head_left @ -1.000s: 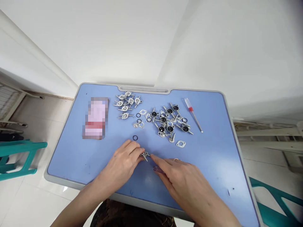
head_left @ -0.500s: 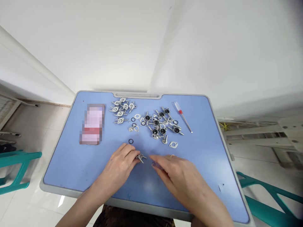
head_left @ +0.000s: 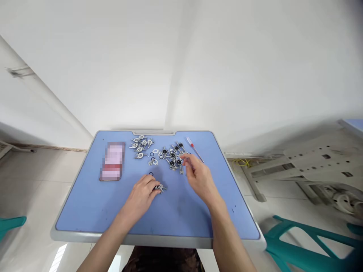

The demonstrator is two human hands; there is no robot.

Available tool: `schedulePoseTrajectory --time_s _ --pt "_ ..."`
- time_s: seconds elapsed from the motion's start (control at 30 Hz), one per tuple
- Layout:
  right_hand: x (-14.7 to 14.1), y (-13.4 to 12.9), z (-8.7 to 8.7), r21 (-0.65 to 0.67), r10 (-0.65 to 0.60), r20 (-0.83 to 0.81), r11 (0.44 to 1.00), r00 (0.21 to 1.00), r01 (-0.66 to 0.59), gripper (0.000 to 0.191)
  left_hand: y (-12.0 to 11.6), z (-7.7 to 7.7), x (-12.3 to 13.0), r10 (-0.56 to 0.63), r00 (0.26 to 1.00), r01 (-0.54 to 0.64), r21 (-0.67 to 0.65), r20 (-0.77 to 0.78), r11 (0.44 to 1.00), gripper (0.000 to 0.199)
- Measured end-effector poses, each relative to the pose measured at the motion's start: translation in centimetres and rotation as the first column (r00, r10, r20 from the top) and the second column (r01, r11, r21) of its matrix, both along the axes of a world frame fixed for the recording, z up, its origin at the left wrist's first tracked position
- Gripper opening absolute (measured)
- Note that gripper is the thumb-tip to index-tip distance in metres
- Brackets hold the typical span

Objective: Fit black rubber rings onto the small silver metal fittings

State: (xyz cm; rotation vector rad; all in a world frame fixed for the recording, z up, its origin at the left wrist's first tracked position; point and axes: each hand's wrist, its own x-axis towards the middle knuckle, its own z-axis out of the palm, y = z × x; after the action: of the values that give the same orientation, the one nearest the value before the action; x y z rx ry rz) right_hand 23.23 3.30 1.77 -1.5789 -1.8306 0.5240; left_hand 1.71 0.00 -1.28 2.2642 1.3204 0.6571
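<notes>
My left hand (head_left: pixel 142 195) rests near the middle of the blue table (head_left: pixel 85 206), its fingertips pinching a small silver metal fitting (head_left: pixel 159 188). A black O-ring (head_left: pixel 151 174) lies just above those fingers. My right hand (head_left: pixel 199 178) is raised with its fingers apart, and its fingertips are close to a heap of silver fittings with black centres (head_left: pixel 172 156). It holds nothing I can see. Farther left stands a smaller group of silver fittings (head_left: pixel 140 146).
A red-handled screwdriver (head_left: pixel 194 149) lies at the back right of the table. A blurred pink flat package (head_left: pixel 112 161) lies on the left. Beyond the table's edges is a tiled floor, with a teal plastic stool (head_left: pixel 295 245) at lower right.
My right hand has lifted away from the left hand and moved forward to the heap. The left hand keeps the fitting. The view has tilted up, so the table looks smaller.
</notes>
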Motion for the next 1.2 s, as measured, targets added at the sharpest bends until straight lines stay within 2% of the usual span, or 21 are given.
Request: schedulePoseTrajectory --time_s 0.07,0.2,0.3,0.4,0.5,0.63,0.93,1.2 --pt "-0.5 0.3 -0.1 -0.02 0.015 -0.028 1.0 1.0 -0.015 0.023 0.1 -0.1 0.0 -0.006 1.0 0.006 -0.004 0.005 1.0 0.01" --pt "-1.7 1.5 0.0 -0.038 -0.065 0.004 0.997 0.998 0.065 0.025 0.4 -0.1 -0.1 -0.023 1.0 0.023 -0.023 0.019 0.999 0.012" --pt "-3.0 2.8 0.6 -0.074 0.031 0.164 0.997 0.986 -0.019 0.02 0.5 0.0 -0.2 -0.028 0.999 0.03 -0.044 0.04 0.999 0.011" --pt "-4.5 3.9 1.6 -0.156 0.091 0.394 0.987 0.915 -0.031 0.023 0.6 -0.1 -0.2 -0.03 0.998 0.032 -0.045 0.046 0.998 0.011" --pt "-5.9 4.8 2.1 -0.197 0.1 0.472 0.98 0.876 -0.006 0.023 0.8 -0.4 -0.2 -0.032 0.999 0.034 -0.037 0.044 0.999 0.009" --pt "-7.3 5.6 1.7 -0.229 0.104 0.522 0.973 0.846 0.022 0.023 0.9 -0.5 -0.1 -0.027 0.999 0.029 -0.037 0.036 0.999 0.009" --pt "-8.3 5.9 0.3 -0.23 0.103 0.542 0.973 0.834 0.029 0.023 0.9 -0.3 0.0 -0.041 0.999 0.041 -0.007 0.017 0.999 0.01" --pt "-5.4 3.1 -0.3 -0.192 0.114 0.395 0.981 0.912 -0.039 0.024 1.0 -0.6 -0.1 -0.047 0.999 0.048 -0.012 0.022 0.999 0.01"
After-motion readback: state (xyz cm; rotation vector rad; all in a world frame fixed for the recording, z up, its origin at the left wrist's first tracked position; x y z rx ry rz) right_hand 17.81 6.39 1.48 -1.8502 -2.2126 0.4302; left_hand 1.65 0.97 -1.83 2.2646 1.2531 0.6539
